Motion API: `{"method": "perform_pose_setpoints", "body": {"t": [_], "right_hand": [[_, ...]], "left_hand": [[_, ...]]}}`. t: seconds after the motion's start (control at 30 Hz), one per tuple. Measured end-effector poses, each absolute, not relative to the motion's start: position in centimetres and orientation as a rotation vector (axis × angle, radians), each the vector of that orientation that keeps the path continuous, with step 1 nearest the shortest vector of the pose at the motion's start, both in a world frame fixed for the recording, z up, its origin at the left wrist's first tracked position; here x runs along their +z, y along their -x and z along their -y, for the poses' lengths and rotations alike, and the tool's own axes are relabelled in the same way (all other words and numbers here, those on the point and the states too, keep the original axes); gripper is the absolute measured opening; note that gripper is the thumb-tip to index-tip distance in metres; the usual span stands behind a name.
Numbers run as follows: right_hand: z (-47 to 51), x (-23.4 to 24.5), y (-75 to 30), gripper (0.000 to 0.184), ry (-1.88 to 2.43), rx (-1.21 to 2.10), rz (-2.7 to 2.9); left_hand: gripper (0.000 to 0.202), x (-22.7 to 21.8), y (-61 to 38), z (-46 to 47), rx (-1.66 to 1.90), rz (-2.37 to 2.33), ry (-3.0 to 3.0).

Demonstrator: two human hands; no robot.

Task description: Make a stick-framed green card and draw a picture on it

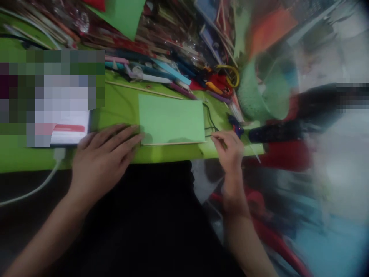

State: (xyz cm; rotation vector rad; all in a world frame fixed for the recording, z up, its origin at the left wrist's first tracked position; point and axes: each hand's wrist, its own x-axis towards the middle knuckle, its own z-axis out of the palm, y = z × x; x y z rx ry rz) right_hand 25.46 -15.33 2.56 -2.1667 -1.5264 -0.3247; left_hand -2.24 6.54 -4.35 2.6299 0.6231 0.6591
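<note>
Green tabletop [115, 107], cluttered — left fingers [123, 134] flat at card [173, 121] — right fingers [219, 135] narrow, hold unclear

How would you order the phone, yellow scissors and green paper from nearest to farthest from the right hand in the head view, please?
1. Green paper: just left of the right hand.
2. Yellow scissors: beyond it.
3. Phone: far left.
</note>
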Motion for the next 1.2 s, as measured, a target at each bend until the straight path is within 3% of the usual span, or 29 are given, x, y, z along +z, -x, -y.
{"method": "perform_pose_setpoints", "body": {"t": [0.53,0.9,1.2], "right_hand": [[15.7,0.0,-25.3,0.008,2.202,-0.052,1.428],[14.8,-0.3,-24.6,0.009,2.131,0.074,1.338],[15.0,-0.9,-27.1,0.009,2.312,-0.170,1.337]], "left_hand": [[0.013,-3.9,1.0,-6.6,0.844,-0.632,-2.628],[0.009,-4.1,1.3,-6.4,0.843,-0.668,-2.585],[0.008,-4.1,1.4,-6.6,0.822,-0.718,-2.554]]}}
